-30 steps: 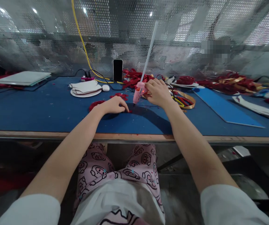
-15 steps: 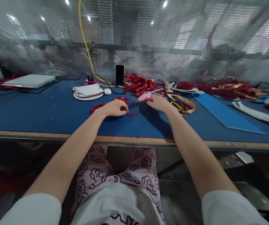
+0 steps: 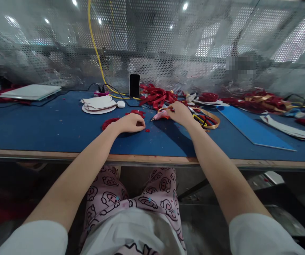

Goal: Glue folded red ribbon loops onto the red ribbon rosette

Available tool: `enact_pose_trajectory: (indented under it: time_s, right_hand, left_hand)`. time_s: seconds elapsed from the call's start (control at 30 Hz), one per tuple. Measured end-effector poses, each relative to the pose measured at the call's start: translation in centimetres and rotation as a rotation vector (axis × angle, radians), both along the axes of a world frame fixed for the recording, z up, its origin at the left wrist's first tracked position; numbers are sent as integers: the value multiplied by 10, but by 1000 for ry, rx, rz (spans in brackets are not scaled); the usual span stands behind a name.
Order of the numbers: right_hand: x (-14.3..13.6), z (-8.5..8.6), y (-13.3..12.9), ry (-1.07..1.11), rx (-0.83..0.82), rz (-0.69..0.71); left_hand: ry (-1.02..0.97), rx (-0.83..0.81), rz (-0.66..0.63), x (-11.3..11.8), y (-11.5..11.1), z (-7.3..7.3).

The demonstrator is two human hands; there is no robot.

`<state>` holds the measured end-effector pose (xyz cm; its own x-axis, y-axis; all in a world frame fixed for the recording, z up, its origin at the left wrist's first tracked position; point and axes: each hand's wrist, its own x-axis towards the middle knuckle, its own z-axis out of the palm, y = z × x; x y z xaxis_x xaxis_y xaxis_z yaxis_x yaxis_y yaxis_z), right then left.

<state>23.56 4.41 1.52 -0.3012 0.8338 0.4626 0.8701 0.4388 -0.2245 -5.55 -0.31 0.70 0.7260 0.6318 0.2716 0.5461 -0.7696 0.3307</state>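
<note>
blue tabletop; pink glue gun w/ thin tip. l hand pinched, r hand grip unclear.

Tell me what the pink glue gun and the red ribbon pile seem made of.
Pink glue gun: probably smooth, hard plastic, from its moulded-looking body. Red ribbon pile: likely satiny fabric, as the strips curl loosely with a soft sheen.

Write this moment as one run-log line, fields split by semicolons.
left hand: fingers curled beside small red piece; right hand: at pink glue gun; smartphone: upright, behind hands
</note>
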Motion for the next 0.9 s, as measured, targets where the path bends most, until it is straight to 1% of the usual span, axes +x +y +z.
enact_pose_trajectory:
  time_s: [0.03,0.07,0.1,0.17,0.23,0.27,0.3,0.47,0.63,0.77,0.9]
  right_hand:
    - [-3,3,-4,91,22,16]
    - [-7,5,-8,171,-25,79]
    - [-11,7,-13,223,-122,176]
    - [-19,8,-21,187,-360,380]
    - [-26,7,-27,80,-493,473]
    - [-29,6,-29,36,-511,484]
    - [-31,5,-29,4,-503,486]
    - [-40,1,-29,-72,-341,553]
    - [-48,1,-33,-80,-365,559]
    - [-50,1,-35,-93,-339,576]
    - [-51,2,-35,-122,-325,563]
  left_hand:
    - [-2,-3,1,0,0,0]
    - [-3,-3,1,0,0,0]
    - [-2,0,2,0,-1,0]
    - [3,14,5,1,-1,-1]
    - [6,30,9,1,0,-1]
    - [4,36,8,1,1,-2]
    - [1,41,5,1,2,-3]
    - [-33,36,-34,3,4,-6]
    - [-42,9,-36,5,3,-5]
    - [-27,-21,-18,6,2,-3]
    - [-24,-43,11,8,2,-5]
